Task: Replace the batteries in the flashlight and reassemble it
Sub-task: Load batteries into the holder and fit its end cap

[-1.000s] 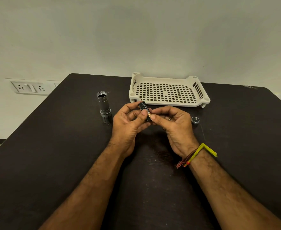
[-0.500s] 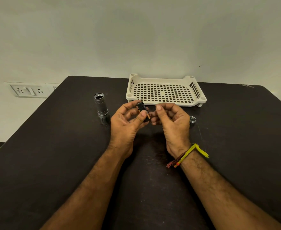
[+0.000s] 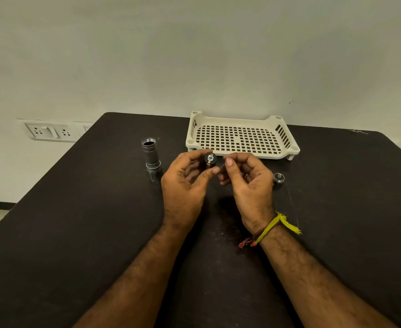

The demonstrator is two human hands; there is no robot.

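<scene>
My left hand (image 3: 182, 183) holds a black battery holder (image 3: 210, 159) between thumb and fingers above the table, its metal end contact turned toward me and a copper-coloured battery end showing below it. My right hand (image 3: 249, 183) is just right of the holder, thumb and fingers pinched on a small dark cylinder (image 3: 221, 167) that looks like a battery, mostly hidden by the fingers. The grey flashlight body (image 3: 150, 159) stands upright to the left, its open threaded end up. The round tail cap (image 3: 278, 178) lies on the table to the right of my right hand.
A cream perforated plastic tray (image 3: 287, 150) sits behind my hands near the table's far edge. The dark table (image 3: 76, 233) reaches the wall, where a white socket panel (image 3: 50, 132) is mounted at the left.
The left hand has turned the holder so its end contact faces me. The right hand has drawn slightly away from the holder with the small dark cylinder pinched in it.
</scene>
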